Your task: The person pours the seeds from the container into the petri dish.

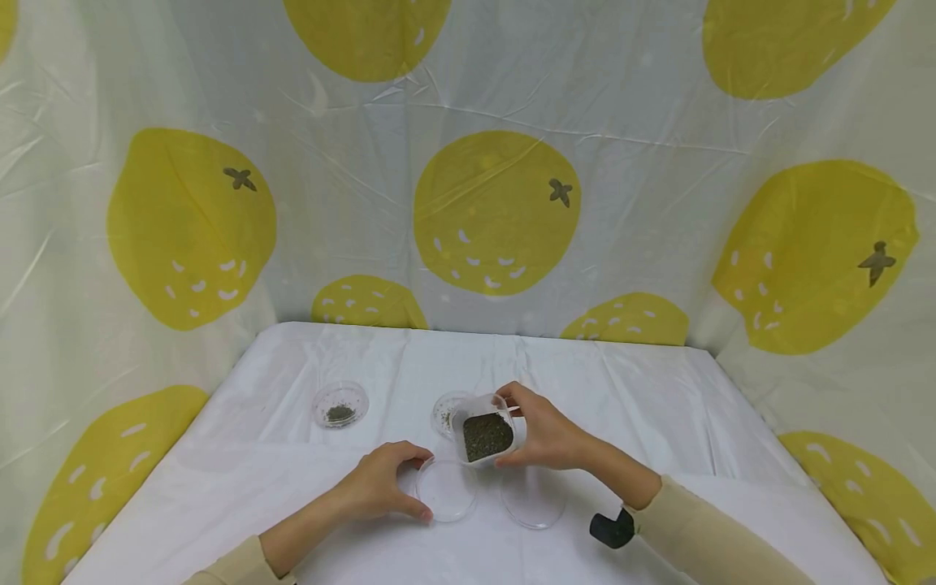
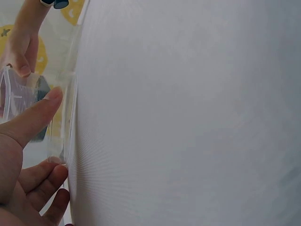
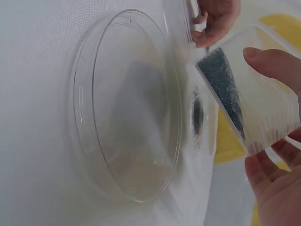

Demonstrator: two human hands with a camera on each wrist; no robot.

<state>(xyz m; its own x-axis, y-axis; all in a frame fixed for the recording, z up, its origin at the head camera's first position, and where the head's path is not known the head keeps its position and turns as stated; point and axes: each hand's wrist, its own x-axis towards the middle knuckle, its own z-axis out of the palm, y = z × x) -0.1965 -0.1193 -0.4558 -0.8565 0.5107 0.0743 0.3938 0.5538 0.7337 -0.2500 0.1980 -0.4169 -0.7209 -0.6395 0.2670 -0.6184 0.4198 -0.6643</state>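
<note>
My right hand grips a clear, square-sided plastic container by its side. Dark, crumbly dried flakes lie against one wall of the tilted container. My left hand holds a clear petri dish at its left edge, thumb on the near side and fingers on the far side. To the right of it, below the container, a second petri dish rests on the white cloth. Behind the container, a third dish with some flakes is partly hidden.
Further back on the left stands another petri dish with a small heap of dark flakes. A white cloth covers the table. A curtain printed with yellow lemons rises behind and at both sides. A black device sits at the right wrist.
</note>
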